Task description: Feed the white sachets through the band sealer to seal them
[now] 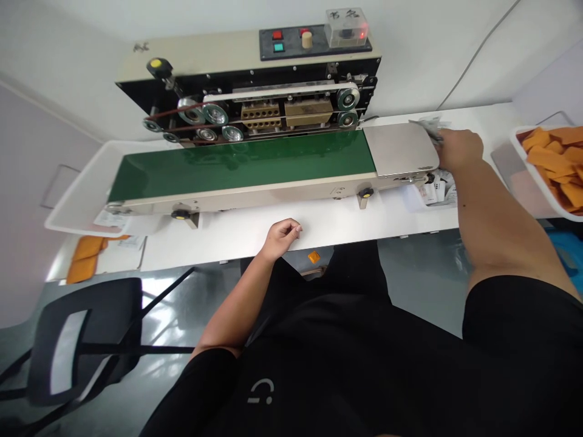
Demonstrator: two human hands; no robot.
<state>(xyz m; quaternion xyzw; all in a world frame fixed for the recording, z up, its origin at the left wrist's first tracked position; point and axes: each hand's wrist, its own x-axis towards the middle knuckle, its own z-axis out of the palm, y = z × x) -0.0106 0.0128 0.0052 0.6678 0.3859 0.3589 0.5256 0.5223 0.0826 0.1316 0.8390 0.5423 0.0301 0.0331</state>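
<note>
A band sealing machine with a green conveyor belt stands on the white table. My left hand rests on the table's front edge, fingers curled loosely, nothing in it. My right hand reaches to the right end of the machine, beside its metal feed plate. Its fingers are closed on a silvery pouch at the plate's far corner. More small packets lie on the table under my right wrist.
A white bin of orange pieces sits at the right. A white tray stands under the belt's left end, with orange pieces below it. A black chair stands at lower left. One orange piece lies on the floor.
</note>
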